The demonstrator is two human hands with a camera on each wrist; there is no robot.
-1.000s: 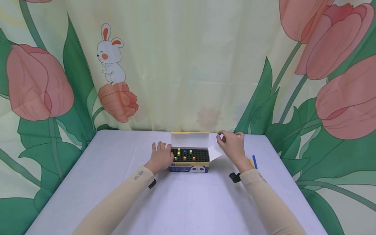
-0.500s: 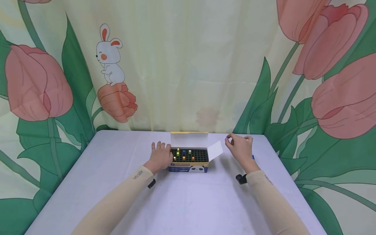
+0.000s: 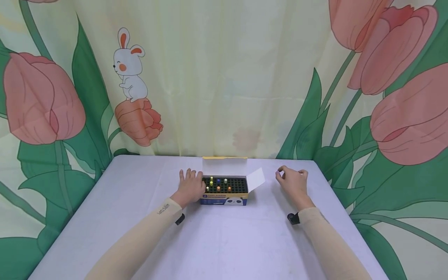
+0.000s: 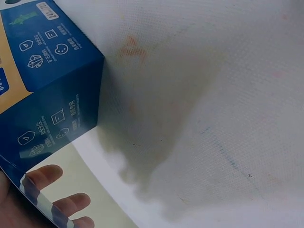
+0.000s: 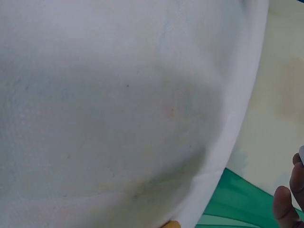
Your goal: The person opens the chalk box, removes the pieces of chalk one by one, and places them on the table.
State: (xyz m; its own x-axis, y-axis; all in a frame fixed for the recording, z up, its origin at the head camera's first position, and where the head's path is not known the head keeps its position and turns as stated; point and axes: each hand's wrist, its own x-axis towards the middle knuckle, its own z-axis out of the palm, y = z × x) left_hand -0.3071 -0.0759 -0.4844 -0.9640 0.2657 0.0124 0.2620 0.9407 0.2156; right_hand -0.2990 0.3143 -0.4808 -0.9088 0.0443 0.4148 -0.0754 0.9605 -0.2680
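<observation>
A blue-and-yellow cardboard box (image 3: 215,199) with a panda face (image 3: 234,201) printed on its front stood on the white-covered table (image 3: 224,241), near the far edge and between the person's hands. Its lid (image 3: 224,166) was raised at the back, and a white side flap (image 3: 256,180) stuck out at its right end. The black insert (image 3: 241,189), pierced with rows of holes, held a few crayon-like sticks: yellow (image 3: 211,182), blue (image 3: 218,181) and white (image 3: 225,181) ones further back, with two orange ones (image 3: 229,188) and a pale one (image 3: 207,189) nearer the front. The left hand (image 3: 190,186) rested against the box's left end, its fingers extended and relaxed rather than clenched. The right hand (image 3: 294,186) was well apart from the box, to the right of the flap, thumb and forefinger brought together (whether anything was pinched between them, I could not tell). At the bottom of the right wrist view the tip of a yellow-orange thing (image 5: 172,224) showed, too cropped to name. Beige sleeves (image 3: 136,245) covered both arms, and behind the table hung a curtain (image 3: 252,77) printed with pink tulips and a white rabbit.
</observation>
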